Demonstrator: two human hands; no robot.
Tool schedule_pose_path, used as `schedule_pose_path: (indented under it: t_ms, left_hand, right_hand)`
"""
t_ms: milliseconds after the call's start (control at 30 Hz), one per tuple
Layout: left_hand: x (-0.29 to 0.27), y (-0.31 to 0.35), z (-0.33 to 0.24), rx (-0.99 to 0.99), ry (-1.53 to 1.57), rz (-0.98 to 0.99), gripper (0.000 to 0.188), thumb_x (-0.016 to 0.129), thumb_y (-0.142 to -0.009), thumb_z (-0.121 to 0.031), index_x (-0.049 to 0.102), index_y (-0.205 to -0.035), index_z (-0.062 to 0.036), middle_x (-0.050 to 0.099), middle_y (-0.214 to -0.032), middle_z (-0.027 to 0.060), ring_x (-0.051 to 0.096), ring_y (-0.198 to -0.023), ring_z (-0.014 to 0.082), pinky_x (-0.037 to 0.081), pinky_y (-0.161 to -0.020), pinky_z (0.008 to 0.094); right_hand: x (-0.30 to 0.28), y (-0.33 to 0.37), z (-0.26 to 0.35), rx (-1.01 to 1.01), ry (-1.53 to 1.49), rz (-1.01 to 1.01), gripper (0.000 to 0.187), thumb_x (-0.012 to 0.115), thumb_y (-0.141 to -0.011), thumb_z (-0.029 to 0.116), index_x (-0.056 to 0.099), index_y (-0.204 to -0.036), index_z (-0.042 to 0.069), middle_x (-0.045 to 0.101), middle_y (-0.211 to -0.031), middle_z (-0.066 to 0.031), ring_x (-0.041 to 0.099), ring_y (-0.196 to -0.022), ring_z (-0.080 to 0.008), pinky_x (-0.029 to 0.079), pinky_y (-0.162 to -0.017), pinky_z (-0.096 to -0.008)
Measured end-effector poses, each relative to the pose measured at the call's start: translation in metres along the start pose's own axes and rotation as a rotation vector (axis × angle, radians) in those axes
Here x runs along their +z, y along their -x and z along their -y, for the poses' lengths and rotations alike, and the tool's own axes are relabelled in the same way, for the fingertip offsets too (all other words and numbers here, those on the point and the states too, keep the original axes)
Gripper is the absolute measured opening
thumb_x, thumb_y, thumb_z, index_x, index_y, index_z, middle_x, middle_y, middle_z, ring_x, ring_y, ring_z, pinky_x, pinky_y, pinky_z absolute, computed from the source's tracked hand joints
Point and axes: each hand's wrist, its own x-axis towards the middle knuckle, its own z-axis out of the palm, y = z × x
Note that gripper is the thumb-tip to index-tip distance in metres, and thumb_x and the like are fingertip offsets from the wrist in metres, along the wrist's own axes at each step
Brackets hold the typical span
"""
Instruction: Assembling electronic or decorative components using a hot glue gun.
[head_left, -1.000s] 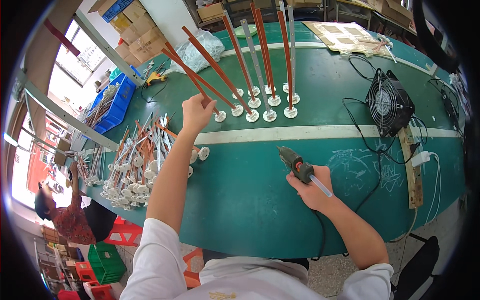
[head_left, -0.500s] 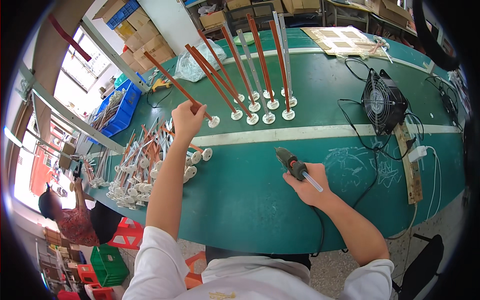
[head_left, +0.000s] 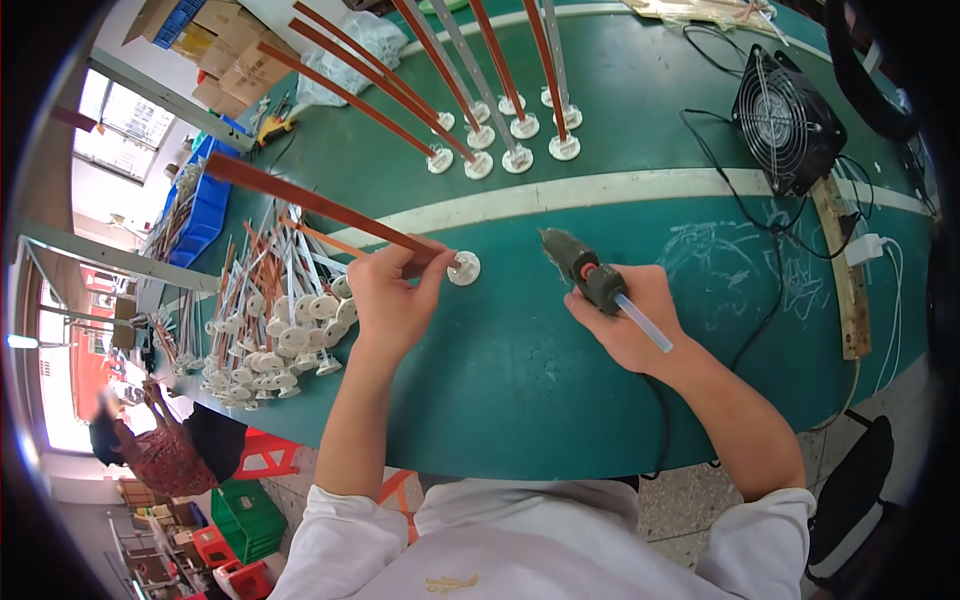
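Observation:
My left hand (head_left: 395,300) pinches a reddish-brown strip (head_left: 310,208) close to its round white base (head_left: 464,268). The strip leans up and to the left above the table. In my right hand (head_left: 640,315) is a dark green glue gun (head_left: 575,262), its nozzle pointing up and left toward the base. A clear glue stick (head_left: 643,322) pokes out of the gun's back end. Beyond my hands, several brown and grey strips stand upright on white bases (head_left: 479,164). To the left of my left hand lies a heap of similar strips with white bases (head_left: 295,340).
A black fan (head_left: 785,120) stands at the right on the green table (head_left: 500,400), near a wooden-backed power strip (head_left: 845,290) and loose cables. At the left are a blue bin (head_left: 205,220) of strips and a clear plastic bag (head_left: 355,60). Another person (head_left: 170,455) sits beyond the table's left side.
My left hand has brought its strip and base nearer to me, away from the standing group. The view has tilted down. My right hand keeps hold of the glue gun.

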Motion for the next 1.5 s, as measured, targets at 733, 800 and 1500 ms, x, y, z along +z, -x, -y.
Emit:
schedule_pose_path:
  t_ms: [733, 800, 1500]
  left_hand:
    - [-0.007, -0.008, -0.001, -0.07, 0.003, 0.077, 0.009, 0.076, -0.088, -0.002, 0.072, -0.092, 0.0046, 0.075, -0.076, 0.0099, 0.074, -0.072, 0.0146, 0.057, -0.066, 0.0244]
    - [-0.008, -0.006, -0.007, -0.044, -0.007, 0.075, 0.009, 0.076, -0.088, -0.002, 0.072, -0.092, 0.0046, 0.075, -0.077, 0.0102, 0.075, -0.073, 0.0149, 0.057, -0.066, 0.0246]
    - [-0.038, -0.004, -0.009, -0.038, 0.452, 0.263, 0.016, 0.061, -0.098, -0.005, 0.07, -0.106, 0.0065, 0.067, -0.085, 0.0066, 0.058, -0.068, 0.0086, 0.046, -0.059, 0.0245]
  right_hand:
    - [0.0, 0.0, -0.001, 0.01, 0.027, 0.012, 0.022, 0.076, -0.085, 0.016, 0.066, -0.08, -0.003, 0.059, -0.061, -0.0079, 0.052, -0.057, -0.0114, 0.044, -0.055, -0.031]
    - [0.0, 0.001, 0.0, 0.01, 0.035, 0.019, 0.022, 0.076, -0.085, 0.016, 0.066, -0.08, -0.003, 0.06, -0.062, -0.0082, 0.052, -0.057, -0.0117, 0.044, -0.055, -0.0311]
    - [-0.006, 0.002, 0.003, 0.008, 0.03, 0.047, 0.027, 0.076, -0.083, 0.02, 0.062, -0.076, -0.002, 0.057, -0.06, -0.0141, 0.05, -0.052, -0.0258, 0.045, -0.056, -0.0358]
